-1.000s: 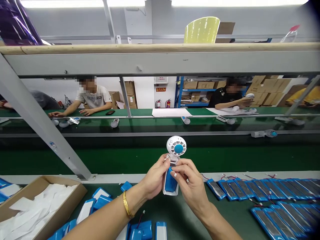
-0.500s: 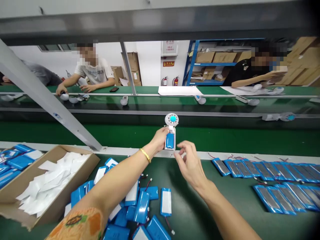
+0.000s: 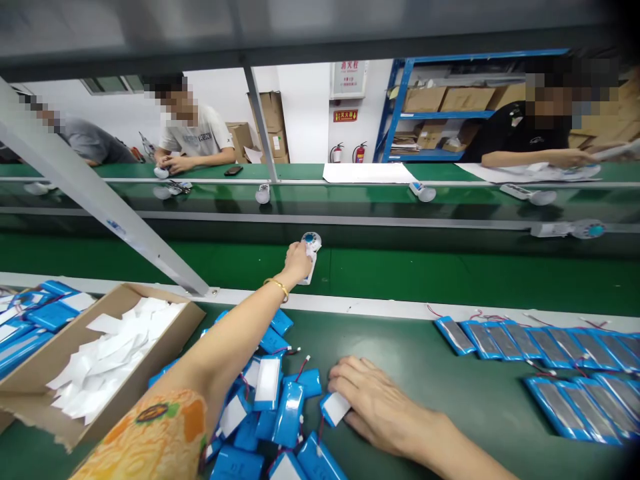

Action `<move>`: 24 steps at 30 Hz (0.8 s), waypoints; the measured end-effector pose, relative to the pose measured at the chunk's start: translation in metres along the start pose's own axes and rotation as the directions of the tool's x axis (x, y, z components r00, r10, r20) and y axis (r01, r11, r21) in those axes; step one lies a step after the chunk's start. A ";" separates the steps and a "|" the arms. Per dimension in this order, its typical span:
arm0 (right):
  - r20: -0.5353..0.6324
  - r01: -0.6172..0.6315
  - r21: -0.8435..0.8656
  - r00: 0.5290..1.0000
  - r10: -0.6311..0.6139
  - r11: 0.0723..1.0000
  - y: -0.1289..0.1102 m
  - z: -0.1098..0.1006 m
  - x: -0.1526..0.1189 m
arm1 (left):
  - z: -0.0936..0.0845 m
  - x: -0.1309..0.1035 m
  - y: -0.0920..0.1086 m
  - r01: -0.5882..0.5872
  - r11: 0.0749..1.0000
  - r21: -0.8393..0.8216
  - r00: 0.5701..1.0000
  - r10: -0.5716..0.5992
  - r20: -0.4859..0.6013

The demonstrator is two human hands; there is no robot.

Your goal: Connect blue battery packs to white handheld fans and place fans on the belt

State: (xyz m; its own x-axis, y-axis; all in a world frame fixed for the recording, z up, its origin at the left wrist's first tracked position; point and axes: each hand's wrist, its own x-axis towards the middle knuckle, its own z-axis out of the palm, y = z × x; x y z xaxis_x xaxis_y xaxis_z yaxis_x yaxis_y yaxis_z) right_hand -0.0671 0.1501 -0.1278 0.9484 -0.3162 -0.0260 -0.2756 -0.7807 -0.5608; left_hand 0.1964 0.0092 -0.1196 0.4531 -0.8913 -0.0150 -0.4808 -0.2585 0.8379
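Note:
My left hand (image 3: 299,262) reaches over the green conveyor belt, its fingers closed on a small white device (image 3: 311,241) with a round slotted head and a blue-green centre. The device's lower body tilts toward me and is partly covered by the hand. On the near worktop, my right hand (image 3: 367,399) has its fingers and thumb around a blue battery pack (image 3: 329,410) with a white patch. Part of that pack is hidden under the palm. Beside it, to the left, lies a loose heap of similar blue battery packs (image 3: 289,413) with thin wires and white connectors.
A cardboard box (image 3: 193,320) of white paper strips (image 3: 115,347) stands at left. Rows of battery packs (image 3: 555,343) lie at right. A slanted metal post (image 3: 130,233) rises at left. Another white device (image 3: 570,230) sits farther right. Several co-workers (image 3: 200,137) sit across the line.
My left hand has moved left and set the device lower over the belt. My right hand has come down toward me onto the battery pack, which now lies tilted. The view has shifted slightly.

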 end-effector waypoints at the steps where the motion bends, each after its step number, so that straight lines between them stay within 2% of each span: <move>1: -0.006 -0.015 -0.009 1.000 0.015 1.000 0.002 0.001 -0.001 | -0.007 -0.009 0.004 -0.030 1.000 0.005 0.999 0.030 0.021; 4: -0.052 -0.119 0.020 0.991 0.120 0.993 0.005 -0.002 -0.004 | -0.029 -0.052 0.019 -0.115 0.993 -0.021 0.981 0.116 0.154; 7: -0.178 -0.209 0.156 0.955 0.236 0.965 0.007 -0.019 0.000 | -0.046 -0.110 0.032 -0.161 0.980 -0.118 0.921 0.192 0.338; 10: -0.357 -0.242 0.381 0.852 0.383 0.892 0.001 -0.041 0.014 | -0.052 -0.159 0.039 -0.074 0.964 -0.254 0.857 0.192 0.479; 12: -0.365 -0.199 0.578 0.804 0.469 0.792 -0.006 -0.052 0.027 | -0.050 -0.176 0.041 -0.001 0.942 -0.334 0.838 0.183 0.515; 14: -0.336 -0.125 0.700 0.811 0.478 0.703 -0.015 -0.057 0.038 | -0.045 -0.182 0.043 0.026 0.909 -0.417 0.843 0.204 0.497; 18: -0.326 -0.010 0.744 0.868 0.376 0.668 -0.022 -0.056 0.044 | -0.043 -0.176 0.045 -0.021 0.863 -0.504 0.924 0.209 0.319; 21: -0.228 0.059 0.846 0.938 0.260 0.529 -0.018 -0.057 0.039 | -0.046 -0.175 0.045 -0.067 0.883 -0.465 0.958 0.187 0.217; 23: -0.197 0.079 0.886 0.956 0.218 0.456 -0.014 -0.061 0.035 | -0.047 -0.177 0.045 -0.107 0.904 -0.414 0.964 0.197 0.180; 24: -0.204 0.088 0.886 0.956 0.212 0.455 -0.013 -0.063 0.034 | -0.046 -0.177 0.044 -0.143 0.916 -0.375 0.964 0.214 0.157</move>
State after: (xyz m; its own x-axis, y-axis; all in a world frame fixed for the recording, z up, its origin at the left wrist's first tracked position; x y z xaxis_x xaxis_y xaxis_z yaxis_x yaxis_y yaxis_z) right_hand -0.0408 0.1153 -0.0692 0.8158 -0.5779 0.0251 0.0971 0.0941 -0.9908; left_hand 0.1296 0.1728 -0.0549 0.2163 -0.9731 0.0799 -0.2236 0.0302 0.9742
